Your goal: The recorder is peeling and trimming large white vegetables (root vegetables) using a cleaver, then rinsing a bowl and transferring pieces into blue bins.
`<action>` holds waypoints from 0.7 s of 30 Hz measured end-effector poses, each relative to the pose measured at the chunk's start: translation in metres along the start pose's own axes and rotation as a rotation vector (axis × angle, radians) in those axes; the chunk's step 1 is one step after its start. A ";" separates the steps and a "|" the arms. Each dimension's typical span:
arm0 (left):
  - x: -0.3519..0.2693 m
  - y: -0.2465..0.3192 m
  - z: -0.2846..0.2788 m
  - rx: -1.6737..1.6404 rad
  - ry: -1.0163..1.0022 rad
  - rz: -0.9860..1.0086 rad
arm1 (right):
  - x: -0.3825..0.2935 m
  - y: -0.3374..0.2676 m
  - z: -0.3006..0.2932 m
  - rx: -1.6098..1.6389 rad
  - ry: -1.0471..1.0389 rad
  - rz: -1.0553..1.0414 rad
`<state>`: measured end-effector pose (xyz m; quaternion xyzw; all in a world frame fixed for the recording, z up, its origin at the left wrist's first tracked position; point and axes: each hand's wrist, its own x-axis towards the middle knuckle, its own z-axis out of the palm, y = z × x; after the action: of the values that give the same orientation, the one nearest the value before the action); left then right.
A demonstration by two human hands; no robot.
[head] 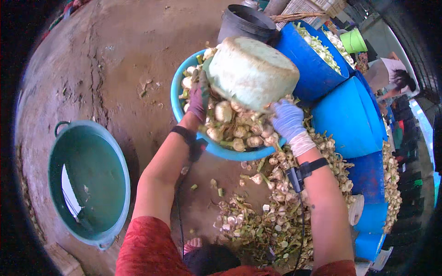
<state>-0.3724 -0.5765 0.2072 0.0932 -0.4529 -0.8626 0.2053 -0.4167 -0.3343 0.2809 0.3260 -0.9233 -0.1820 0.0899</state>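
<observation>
A pale green basin [253, 69] is tipped over, its worn underside facing up, above a light-blue tub [238, 154] of garlic bulbs [223, 112]. At its left side, my left hand [199, 95] in a soiled purplish glove holds the rim, fingers pointing away from me. My right hand [289, 119], in a lavender-blue glove, grips the rim at the near right. Bulbs with roots and cut stems fill the tub below the basin. The basin hides the far part of the tub.
A teal tub of water [93, 183] stands at the left. Loose garlic [279, 172] and trimmings [255, 231] cover ground at the right. Blue containers [310, 58], one holding peeled-looking garlic [319, 48], and a black bucket [247, 26] stand beyond. Another person [390, 76] is at far right.
</observation>
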 end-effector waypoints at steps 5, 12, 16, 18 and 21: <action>-0.018 -0.034 -0.018 0.843 -0.066 0.518 | 0.027 0.018 -0.039 0.074 0.247 0.053; -0.046 -0.027 0.004 1.309 -0.027 0.477 | 0.041 0.040 -0.064 0.235 0.454 0.249; -0.043 -0.040 -0.010 1.226 -0.017 0.542 | 0.040 0.062 -0.071 0.307 0.505 0.425; -0.044 -0.042 -0.012 1.180 -0.019 0.558 | 0.039 0.069 -0.077 0.314 0.441 0.475; -0.048 -0.042 -0.015 1.164 -0.003 0.527 | 0.030 0.076 -0.079 0.309 0.522 0.463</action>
<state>-0.3353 -0.5458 0.1629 0.0737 -0.8553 -0.3963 0.3256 -0.4602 -0.3205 0.3851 0.1540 -0.9352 0.0736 0.3104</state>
